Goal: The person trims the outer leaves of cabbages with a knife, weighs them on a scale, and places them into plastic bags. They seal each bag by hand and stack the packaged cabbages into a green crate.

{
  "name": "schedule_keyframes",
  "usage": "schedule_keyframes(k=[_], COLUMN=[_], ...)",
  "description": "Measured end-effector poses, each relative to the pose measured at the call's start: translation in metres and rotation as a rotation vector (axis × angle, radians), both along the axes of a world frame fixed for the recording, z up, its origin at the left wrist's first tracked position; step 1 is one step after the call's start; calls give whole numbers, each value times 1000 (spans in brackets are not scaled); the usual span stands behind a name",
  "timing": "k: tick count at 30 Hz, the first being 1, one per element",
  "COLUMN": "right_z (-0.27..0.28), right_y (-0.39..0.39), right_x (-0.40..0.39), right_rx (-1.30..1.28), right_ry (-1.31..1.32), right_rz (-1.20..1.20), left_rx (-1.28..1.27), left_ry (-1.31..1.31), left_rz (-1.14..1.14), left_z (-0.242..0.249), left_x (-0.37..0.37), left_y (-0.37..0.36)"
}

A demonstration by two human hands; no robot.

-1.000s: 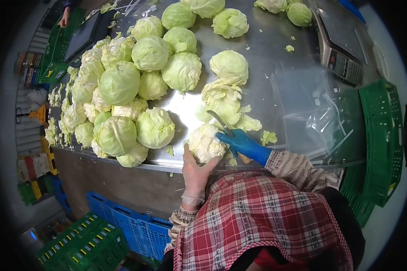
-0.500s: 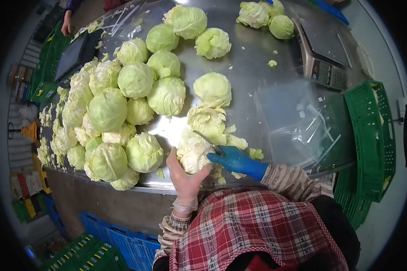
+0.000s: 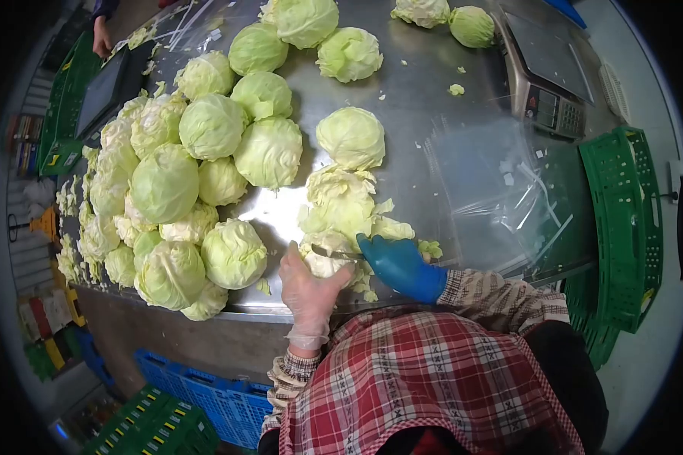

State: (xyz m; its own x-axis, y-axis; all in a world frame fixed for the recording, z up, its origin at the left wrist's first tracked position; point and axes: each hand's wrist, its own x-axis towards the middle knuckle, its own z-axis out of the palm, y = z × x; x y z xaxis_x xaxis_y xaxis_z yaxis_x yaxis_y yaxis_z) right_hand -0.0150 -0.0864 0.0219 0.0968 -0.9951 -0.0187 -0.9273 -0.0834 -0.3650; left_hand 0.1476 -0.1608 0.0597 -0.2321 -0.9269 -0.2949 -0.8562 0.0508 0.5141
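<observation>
Left hand (image 3: 305, 284) in thin clear glove, fingers curled round pale trimmed cabbage head (image 3: 325, 262) at near edge of steel table (image 3: 425, 136). Right hand (image 3: 398, 265) in blue glove, closed on short knife (image 3: 335, 254), blade lying across cabbage top. Loose green leaves (image 3: 341, 205) just behind; heaped whole cabbages (image 3: 182, 182) to left.

You're standing in a produce packing room: a steel table (image 3: 432, 114) heaped with cabbages (image 3: 205, 152) at ten o'clock, a weighing scale (image 3: 546, 83) at one, clear bags (image 3: 501, 189) beside it, and plastic crates (image 3: 622, 227) at three and seven.
</observation>
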Motion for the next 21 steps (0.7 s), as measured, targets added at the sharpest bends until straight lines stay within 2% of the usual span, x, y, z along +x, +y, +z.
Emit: schedule_keyframes(k=[3, 7, 9, 10, 12, 13, 14, 16, 17, 18, 20, 21], right_z=[-4, -22, -36, -33, -22, -9, -12, -17, 5, 0, -7, -10], right_y=[-7, -24, -38, -39, -31, -28, -23, -10, -14, -11, -5, -3], right_x=[0, 2, 3, 0, -4, -4, 5, 20, 18, 20, 24, 24], right_rx=[68, 19, 45, 40, 73, 243, 257, 208, 399, 404, 218, 217], right_ry=[-40, -99, -119, -123, -429, -695, -704, -893, -880, -876, -779, -775], right_rz=[-19, -89, -171, -170, -235, -283, -275, -269, -283, -273, -278, -275], left_rx=[-14, -5, -217, -222, -122, -114, -110, -24, -19, -22, -95, -97], left_ry=[-12, -111, -139, -143, 439, 556, 542, 679, 626, 626, 417, 422], left_rz=[-13, -17, -121, -121, 175, 250, 262, 331, 269, 280, 148, 150], left_z=[-1, 6, 7, 0, -16, -18, -21, -27, -22, -18, -15, -15], left_x=[-3, -21, -23, -13, 13, 17, 22, 25, 26, 26, 26, 25], left_y=[2, 15, 26, 28, 30, 33, 36, 39, 39, 39, 37, 36])
